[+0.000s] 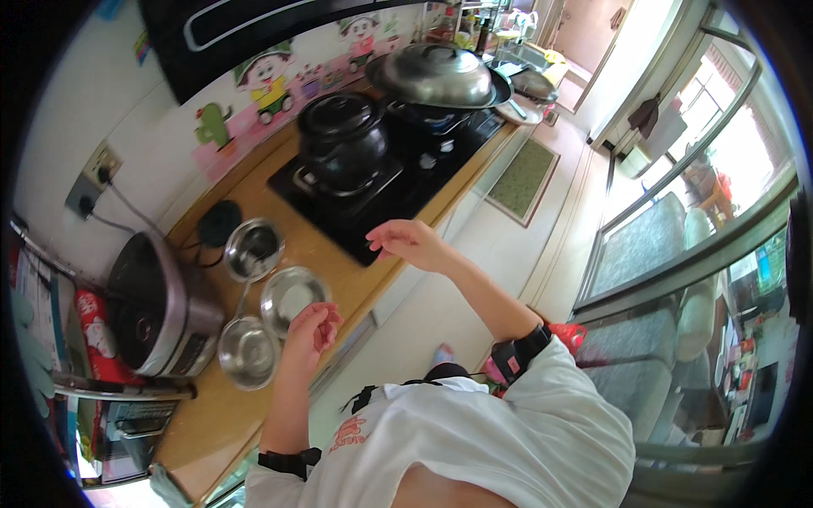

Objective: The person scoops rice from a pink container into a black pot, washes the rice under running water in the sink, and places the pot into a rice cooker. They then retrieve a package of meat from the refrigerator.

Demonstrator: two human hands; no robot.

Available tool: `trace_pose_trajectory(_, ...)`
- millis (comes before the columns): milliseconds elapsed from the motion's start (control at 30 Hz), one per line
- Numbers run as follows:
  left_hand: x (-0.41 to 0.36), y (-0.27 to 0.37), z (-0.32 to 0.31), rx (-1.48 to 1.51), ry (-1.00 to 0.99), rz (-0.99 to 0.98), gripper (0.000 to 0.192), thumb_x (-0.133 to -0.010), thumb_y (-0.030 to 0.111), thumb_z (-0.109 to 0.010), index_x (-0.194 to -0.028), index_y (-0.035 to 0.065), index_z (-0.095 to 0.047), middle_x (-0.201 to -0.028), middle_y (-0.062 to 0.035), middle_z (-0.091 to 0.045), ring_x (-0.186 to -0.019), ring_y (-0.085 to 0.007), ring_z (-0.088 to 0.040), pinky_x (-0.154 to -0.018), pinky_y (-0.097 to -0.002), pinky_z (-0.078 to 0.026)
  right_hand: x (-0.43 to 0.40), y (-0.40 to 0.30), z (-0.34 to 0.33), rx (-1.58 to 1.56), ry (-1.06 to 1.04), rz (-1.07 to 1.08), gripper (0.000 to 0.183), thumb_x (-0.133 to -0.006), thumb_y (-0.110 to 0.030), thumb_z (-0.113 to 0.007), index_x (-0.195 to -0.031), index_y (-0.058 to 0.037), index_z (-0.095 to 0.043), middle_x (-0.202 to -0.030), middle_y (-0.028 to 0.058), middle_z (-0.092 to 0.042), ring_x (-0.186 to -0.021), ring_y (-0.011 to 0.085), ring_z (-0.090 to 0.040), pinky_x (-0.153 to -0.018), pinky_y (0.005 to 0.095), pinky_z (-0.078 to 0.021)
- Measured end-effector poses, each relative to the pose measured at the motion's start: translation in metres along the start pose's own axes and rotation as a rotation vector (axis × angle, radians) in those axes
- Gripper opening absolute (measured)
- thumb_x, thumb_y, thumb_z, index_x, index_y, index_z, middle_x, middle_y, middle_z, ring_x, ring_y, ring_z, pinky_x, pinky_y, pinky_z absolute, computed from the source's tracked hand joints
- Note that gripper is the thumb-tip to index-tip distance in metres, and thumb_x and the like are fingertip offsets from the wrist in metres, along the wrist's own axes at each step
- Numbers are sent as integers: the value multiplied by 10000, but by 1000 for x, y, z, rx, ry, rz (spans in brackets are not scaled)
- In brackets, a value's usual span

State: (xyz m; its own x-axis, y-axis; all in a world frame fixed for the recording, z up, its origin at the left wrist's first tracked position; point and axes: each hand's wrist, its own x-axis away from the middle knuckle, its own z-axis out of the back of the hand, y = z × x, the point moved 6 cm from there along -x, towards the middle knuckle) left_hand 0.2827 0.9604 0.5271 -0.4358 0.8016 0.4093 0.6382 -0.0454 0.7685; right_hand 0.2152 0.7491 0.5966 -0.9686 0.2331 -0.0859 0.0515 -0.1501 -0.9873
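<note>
My left hand (314, 330) hovers at the counter's front edge with its fingers loosely curled. Nothing shows in it. Just beyond it is a shallow steel bowl (279, 298), its near rim partly covered by the hand. Two more steel bowls stand close by: one (248, 352) to the left, another (255, 249) farther back, with a thin handle or utensil (242, 298) between them. My right hand (406, 244) is in the air by the near corner of the black gas hob (356, 232), fingers slightly apart and holding nothing.
A lidded black pot (343, 140) stands on the near burner, and a wok with a domed steel lid (438, 73) on the far one. An electric cooker (165, 311) with cords occupies the counter's left. A glass sliding door (660, 254) and a green mat (526, 178) lie to the right.
</note>
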Motion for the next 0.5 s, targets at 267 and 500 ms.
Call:
trace_pose_trajectory(267,-147,-32,-189,-225,-170,71,157,-841,121,-457,-957,25,-502,-792,-80,-569,-526,-86,-469,-455,-198,-370,25,28,219,96,92,-12,253,-789,7,-441,-1018,-1,-549,-885,54,-593,-769,116,-566,-680,232,-454)
trace_pose_trajectory(500,-253,-10,-242,-248,-88,33,148,-849,111,-437,-961,34,-496,-796,-74,-568,-546,-78,-465,-473,-187,-370,-65,13,345,286,43,111,248,-777,-4,-464,-1005,-15,-562,-885,49,-600,-797,112,-559,-706,235,-451)
